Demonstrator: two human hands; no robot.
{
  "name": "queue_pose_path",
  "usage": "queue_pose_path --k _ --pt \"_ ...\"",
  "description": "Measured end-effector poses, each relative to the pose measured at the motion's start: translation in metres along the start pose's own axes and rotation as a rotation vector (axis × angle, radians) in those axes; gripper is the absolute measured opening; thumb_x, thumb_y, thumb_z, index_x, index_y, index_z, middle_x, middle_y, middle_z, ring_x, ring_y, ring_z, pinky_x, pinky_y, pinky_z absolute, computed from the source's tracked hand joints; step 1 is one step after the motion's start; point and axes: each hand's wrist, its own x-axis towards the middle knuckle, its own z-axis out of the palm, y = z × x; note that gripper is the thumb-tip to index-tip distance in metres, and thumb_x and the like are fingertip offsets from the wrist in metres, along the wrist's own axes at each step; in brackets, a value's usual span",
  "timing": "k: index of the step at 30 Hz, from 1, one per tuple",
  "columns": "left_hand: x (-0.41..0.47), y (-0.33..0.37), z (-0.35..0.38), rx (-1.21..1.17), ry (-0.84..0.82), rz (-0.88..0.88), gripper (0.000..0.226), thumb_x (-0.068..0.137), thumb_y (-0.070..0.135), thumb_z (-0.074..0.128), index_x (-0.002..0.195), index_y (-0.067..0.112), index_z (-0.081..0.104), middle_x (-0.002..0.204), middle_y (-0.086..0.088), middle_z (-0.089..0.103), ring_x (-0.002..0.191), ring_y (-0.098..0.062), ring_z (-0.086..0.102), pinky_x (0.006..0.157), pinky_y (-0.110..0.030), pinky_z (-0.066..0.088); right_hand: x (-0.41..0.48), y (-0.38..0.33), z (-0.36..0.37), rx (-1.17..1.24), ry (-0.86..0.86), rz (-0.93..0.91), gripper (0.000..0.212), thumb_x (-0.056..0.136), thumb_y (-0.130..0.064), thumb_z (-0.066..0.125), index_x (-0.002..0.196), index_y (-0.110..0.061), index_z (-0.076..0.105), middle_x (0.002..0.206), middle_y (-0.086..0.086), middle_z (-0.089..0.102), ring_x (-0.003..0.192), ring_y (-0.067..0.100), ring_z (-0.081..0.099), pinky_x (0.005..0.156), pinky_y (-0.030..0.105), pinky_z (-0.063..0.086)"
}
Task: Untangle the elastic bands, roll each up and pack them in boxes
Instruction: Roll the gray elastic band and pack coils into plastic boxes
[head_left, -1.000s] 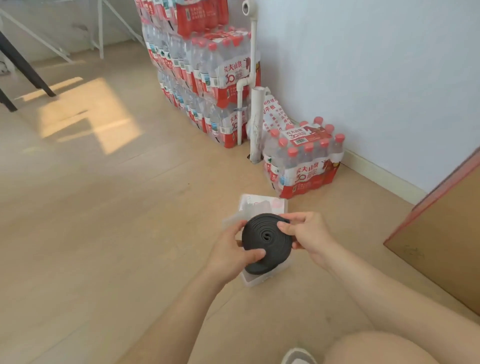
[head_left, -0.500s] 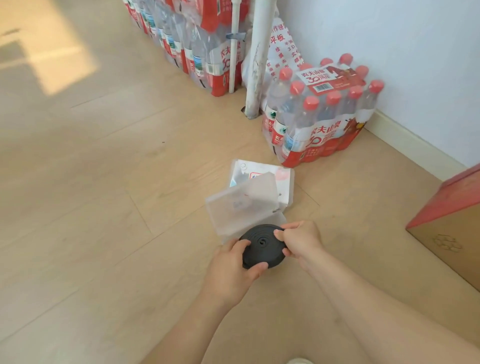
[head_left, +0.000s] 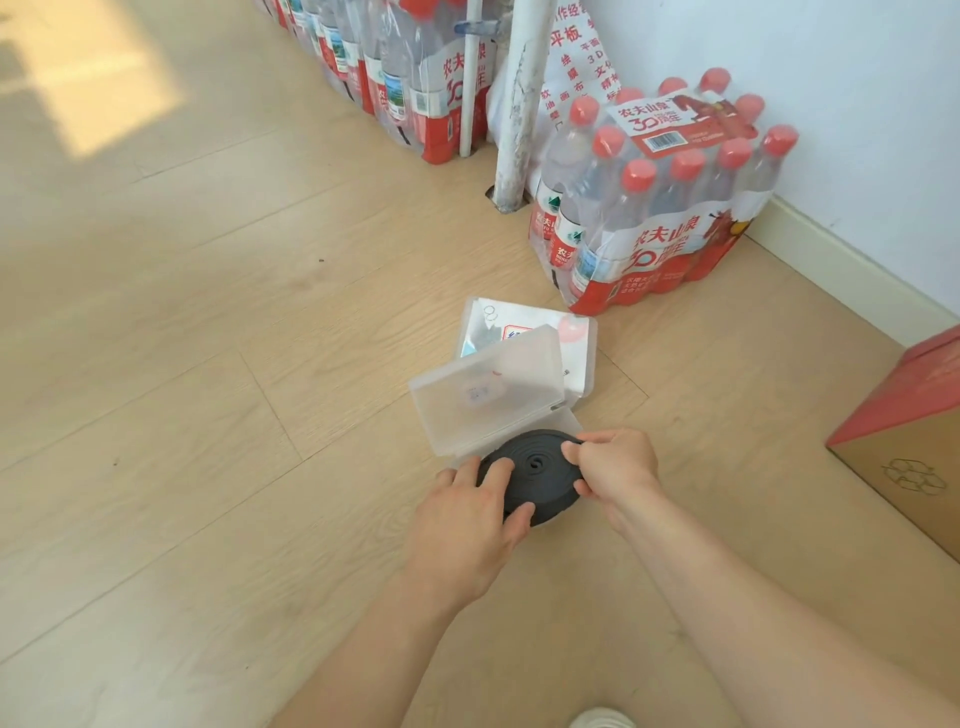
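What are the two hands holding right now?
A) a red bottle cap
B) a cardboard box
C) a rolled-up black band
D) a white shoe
C: the left hand and the right hand both grip the rolled-up black band, just at the open clear box on the floor.

The box base (head_left: 567, 420) is mostly buried under the black roll (head_left: 535, 470), left hand (head_left: 467, 525) and right hand (head_left: 615, 467). Sticker (head_left: 480, 393) on the lid (head_left: 519, 371) is too blurry to read. Cardboard carton (head_left: 914, 447) and shoe (head_left: 602, 718) run off frame.
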Motion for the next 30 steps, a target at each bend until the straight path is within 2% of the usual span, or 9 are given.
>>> queue_pose_path --k 3,7,11,14,16,19,22,27,30 --pt "0.003 0.002 0.000 0.044 -0.027 0.007 0.047 0.090 0.057 0.042 0.123 0.024 0.040 0.119 0.006 0.053 0.113 -0.020 0.045 0.084 -0.034 0.046 -0.007 0.007 -0.002 0.072 0.068 -0.035 0.024 0.086 -0.007 0.069 0.109 -0.008 0.065 0.079 -0.001 0.060 0.058 0.015 0.058 0.054 0.028 0.053" --pt "0.004 0.002 0.000 0.052 -0.055 0.038 0.042 0.088 0.054 0.050 0.114 0.022 0.039 0.093 0.004 0.061 0.106 -0.019 0.048 0.070 -0.034 0.042 -0.012 0.010 0.001 0.065 0.108 -0.063 0.029 0.087 -0.008 0.067 0.116 -0.005 0.064 0.073 -0.006 0.056 0.056 0.013 0.057 0.059 0.033 0.057" --pt "0.002 0.000 0.003 0.035 -0.056 -0.010 0.041 0.090 0.053 0.047 0.113 0.021 0.036 0.100 0.001 0.059 0.099 -0.022 0.054 0.074 -0.033 0.040 -0.015 0.009 0.000 -0.058 0.114 -0.109 0.032 0.088 -0.012 0.066 0.120 -0.007 0.063 0.070 -0.009 0.052 0.054 0.020 0.063 0.067 0.039 0.060" --pt "0.004 -0.004 0.008 0.093 -0.032 0.024 0.036 0.092 0.055 0.040 0.111 0.025 0.035 0.099 0.005 0.065 0.099 -0.020 0.056 0.078 -0.034 0.038 -0.011 0.008 -0.001 -0.234 0.097 -0.149 0.033 0.090 -0.019 0.065 0.121 -0.009 0.062 0.075 -0.004 0.059 0.065 0.028 0.070 0.074 0.041 0.059" --pt "0.006 -0.003 0.009 0.052 -0.033 0.036 0.040 0.088 0.061 0.040 0.112 0.029 0.037 0.093 0.007 0.066 0.096 -0.020 0.055 0.075 -0.034 0.038 -0.007 0.008 -0.001 -0.348 0.069 -0.183 0.031 0.090 -0.023 0.063 0.118 -0.011 0.064 0.095 0.007 0.069 0.081 0.030 0.070 0.079 0.038 0.057" --pt "0.009 0.002 0.010 0.077 -0.030 0.037 0.045 0.087 0.067 0.037 0.117 0.033 0.040 0.088 0.006 0.066 0.090 -0.021 0.057 0.069 -0.032 0.035 -0.005 0.008 0.000 -0.655 0.032 -0.299 0.024 0.096 -0.025 0.051 0.100 -0.007 0.066 0.102 0.015 0.069 0.093 0.033 0.062 0.070 0.029 0.043" --pt "0.011 0.006 0.012 0.158 -0.035 0.029 0.045 0.090 0.065 0.032 0.118 0.030 0.042 0.087 0.003 0.065 0.086 -0.023 0.059 0.068 -0.032 0.032 -0.009 0.003 -0.004 -0.935 0.003 -0.403 0.027 0.101 -0.020 0.039 0.102 -0.006 0.062 0.107 0.015 0.066 0.100 0.034 0.059 0.069 0.029 0.036" --pt "0.010 0.008 0.011 0.200 -0.051 0.033 0.044 0.092 0.063 0.029 0.116 0.028 0.043 0.086 0.001 0.063 0.084 -0.025 0.060 0.067 -0.032 0.029 -0.011 -0.009 -0.007 -1.192 -0.082 -0.403 0.017 0.091 -0.006 0.044 0.099 -0.009 0.059 0.113 0.014 0.064 0.091 0.031 0.055 0.069 0.030 0.039" --pt "0.011 0.007 0.011 0.184 -0.054 0.025 0.043 0.093 0.062 0.029 0.118 0.029 0.043 0.088 0.001 0.063 0.084 -0.024 0.061 0.067 -0.031 0.029 -0.012 -0.015 -0.006 -1.339 -0.060 -0.397 0.026 0.090 -0.010 0.049 0.113 -0.012 0.060 0.118 0.008 0.061 0.109 0.027 0.054 0.072 0.030 0.041"
